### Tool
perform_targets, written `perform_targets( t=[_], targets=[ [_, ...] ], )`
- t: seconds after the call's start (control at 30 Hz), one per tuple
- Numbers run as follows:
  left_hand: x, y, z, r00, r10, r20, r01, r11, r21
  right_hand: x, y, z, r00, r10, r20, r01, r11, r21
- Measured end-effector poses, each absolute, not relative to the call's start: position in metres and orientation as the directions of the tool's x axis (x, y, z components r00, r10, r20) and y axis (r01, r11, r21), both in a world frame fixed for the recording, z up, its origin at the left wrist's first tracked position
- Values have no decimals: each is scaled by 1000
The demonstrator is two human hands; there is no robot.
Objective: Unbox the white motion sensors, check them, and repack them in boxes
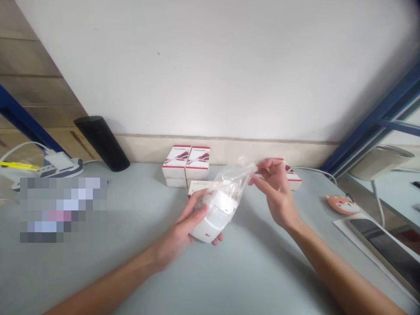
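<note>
My left hand (183,223) is shut around a white plastic device (213,223) with a rounded, dome-like front and a small red mark near its lower end. A clear plastic bag (231,186) covers the device's upper part and rises from it in loose folds. My right hand (274,192) pinches the bag's top end between thumb and fingers, above the table. Behind my hands stand white product boxes with red markings (186,162), partly hidden by the bag.
A black cylindrical flask (101,143) lies tilted against the wall at the left, near a white charger and cables (61,165). To the right are a fox-shaped orange object (341,204) and a dark-screened tablet (383,249). One area at the left is pixelated.
</note>
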State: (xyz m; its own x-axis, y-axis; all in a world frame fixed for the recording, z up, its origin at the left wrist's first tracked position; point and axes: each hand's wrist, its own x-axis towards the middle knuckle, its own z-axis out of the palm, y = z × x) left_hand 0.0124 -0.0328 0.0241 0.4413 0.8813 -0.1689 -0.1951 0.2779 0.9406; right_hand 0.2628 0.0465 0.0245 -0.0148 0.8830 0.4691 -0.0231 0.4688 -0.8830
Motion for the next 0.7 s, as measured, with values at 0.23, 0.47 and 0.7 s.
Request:
perform_targets(
  t=[0.23,0.47,0.7],
  targets=[
    [14,-32,11,417,906,-69,-291,205,934,258,32,36,-535,829,163,10,199,-980],
    [14,-33,1,432,902,-28,-270,159,950,247,26,36,-593,800,92,68,163,-984],
    [13,-32,-5,435,899,50,-146,15,989,250,24,45,-738,670,75,53,169,-984]
  ],
)
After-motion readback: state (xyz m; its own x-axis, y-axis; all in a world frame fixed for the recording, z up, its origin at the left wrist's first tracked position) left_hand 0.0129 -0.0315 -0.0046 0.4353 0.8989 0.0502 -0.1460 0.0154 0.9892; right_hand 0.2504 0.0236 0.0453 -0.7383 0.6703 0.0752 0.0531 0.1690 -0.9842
